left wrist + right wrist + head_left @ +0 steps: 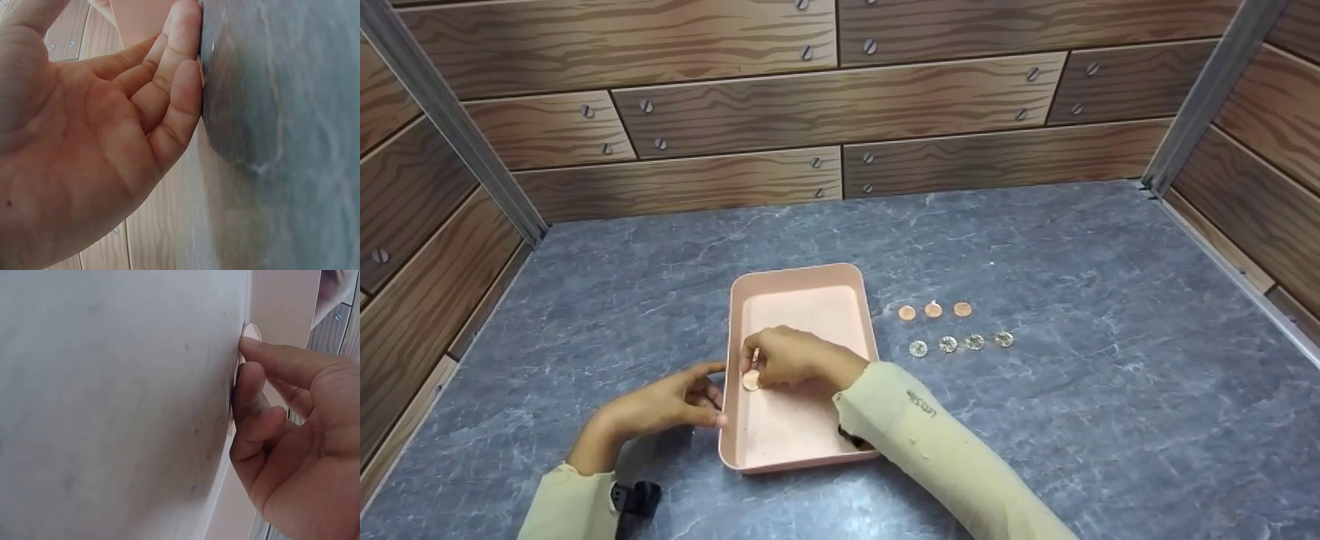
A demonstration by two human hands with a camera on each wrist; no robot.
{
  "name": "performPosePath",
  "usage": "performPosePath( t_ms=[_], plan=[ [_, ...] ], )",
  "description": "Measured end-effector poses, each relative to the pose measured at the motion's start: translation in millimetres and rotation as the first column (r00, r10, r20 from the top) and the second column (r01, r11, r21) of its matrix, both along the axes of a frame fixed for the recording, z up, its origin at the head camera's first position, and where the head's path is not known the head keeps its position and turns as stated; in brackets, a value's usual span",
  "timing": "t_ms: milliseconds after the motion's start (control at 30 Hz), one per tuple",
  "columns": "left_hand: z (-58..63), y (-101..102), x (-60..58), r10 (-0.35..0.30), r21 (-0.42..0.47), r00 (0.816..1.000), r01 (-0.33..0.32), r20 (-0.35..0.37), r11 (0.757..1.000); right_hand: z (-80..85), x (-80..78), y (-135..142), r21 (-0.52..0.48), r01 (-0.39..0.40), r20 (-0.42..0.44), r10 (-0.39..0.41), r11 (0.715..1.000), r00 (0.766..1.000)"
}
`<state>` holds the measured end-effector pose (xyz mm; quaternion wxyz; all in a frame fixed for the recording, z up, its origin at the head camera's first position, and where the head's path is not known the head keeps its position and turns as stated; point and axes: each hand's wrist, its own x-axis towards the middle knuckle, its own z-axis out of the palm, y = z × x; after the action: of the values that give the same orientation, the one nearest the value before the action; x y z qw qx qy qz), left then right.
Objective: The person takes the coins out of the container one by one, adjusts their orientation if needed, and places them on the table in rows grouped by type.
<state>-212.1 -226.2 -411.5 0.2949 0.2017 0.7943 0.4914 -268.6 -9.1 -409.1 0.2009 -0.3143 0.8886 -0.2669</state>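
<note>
A shallow pink tray (pixel 799 276) lies on the table in the head view. My right hand (pixel 791 356) reaches inside it, low over its floor near the left wall. Between thumb and fingers it pinches a small, round, copper-coloured disc (pixel 751 380), whose rim also shows past the thumb as a pale disc edge (pixel 252 331) in the right wrist view. Outside the tray's left wall is my left hand (pixel 667 401), its thumb touching the wall and its fingers loosely bent. In the left wrist view, fingertips (pixel 187 87) of that hand rest on the tabletop.
Right of the tray, a row of copper-coloured discs (pixel 933 309) lies behind a row of several clear, faceted discs (pixel 947 344). The grey marbled table (pixel 1110 300) is bounded by wood-patterned walls (pixel 840 105) at the back and sides.
</note>
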Motion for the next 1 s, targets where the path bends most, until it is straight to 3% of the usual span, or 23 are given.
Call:
performPosePath(
  t_ms=[233,533,1000],
  plan=[
    [-1.1,0.0,0.2,-0.012,0.018,1.0,0.012,0.011,1.0,0.0,0.6,1.3,-0.079,-0.058,0.05,0.062,0.995,0.997],
    [-0.5,0.3,0.3,-0.009,0.01,1.0,0.009,0.005,1.0,1.3,1.9,2.1,-0.121,-0.052,0.121,0.067,0.991,0.99],
    [-0.3,0.2,-0.9,-0.012,-0.002,1.0,0.012,0.009,1.0,7.6,6.2,5.8,-0.053,-0.014,0.004,0.014,0.999,1.0]
  ],
)
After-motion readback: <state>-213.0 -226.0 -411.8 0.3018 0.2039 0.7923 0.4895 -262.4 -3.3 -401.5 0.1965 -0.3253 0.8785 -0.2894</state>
